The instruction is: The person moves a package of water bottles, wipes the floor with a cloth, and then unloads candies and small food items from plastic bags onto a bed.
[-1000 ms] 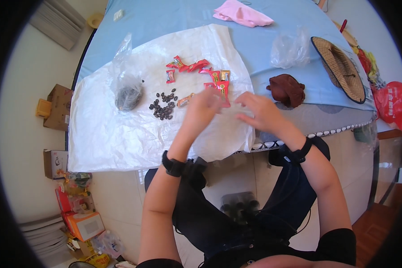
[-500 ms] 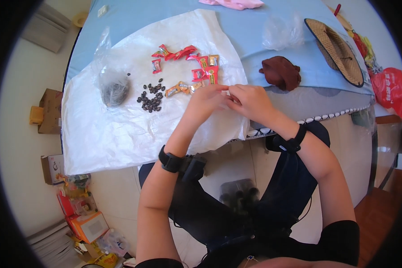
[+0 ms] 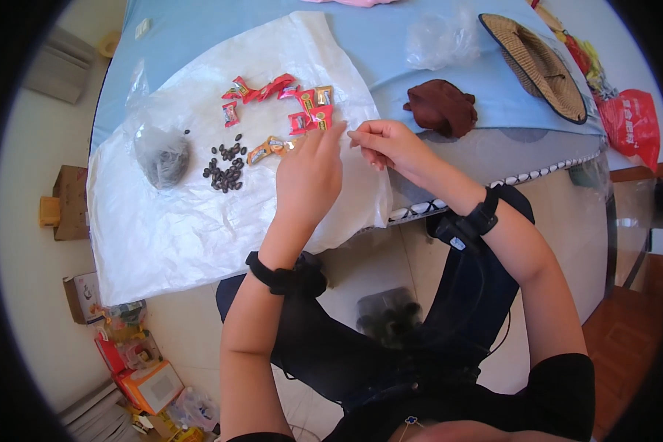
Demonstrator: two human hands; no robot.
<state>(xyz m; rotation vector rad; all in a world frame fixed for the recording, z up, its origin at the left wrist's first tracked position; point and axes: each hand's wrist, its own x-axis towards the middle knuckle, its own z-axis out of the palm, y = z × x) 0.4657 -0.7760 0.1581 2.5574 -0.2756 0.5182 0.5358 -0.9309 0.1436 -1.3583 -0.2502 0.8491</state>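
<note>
My left hand is raised over the white plastic sheet, back upward and fingertips drawn together. To its right, my right hand pinches thumb against forefinger, with a narrow gap between the two hands. Whatever either hand pinches is too small or hidden to make out. Just beyond the left hand lie red-wrapped candies and gold-wrapped candies, partly covered by that hand. Several dark, glossy oval pieces sit in a loose pile left of it. Farther left stands a clear plastic bag with dark contents.
Past my right hand are a crumpled brown cloth, a clear plastic bag and a straw hat on the blue cover. A red plastic bag is at far right. Boxes stand on the left.
My hands have drawn apart; their fingertips met before and now leave a gap. The left hand has turned its back more upward. The whole view has shifted slightly.
</note>
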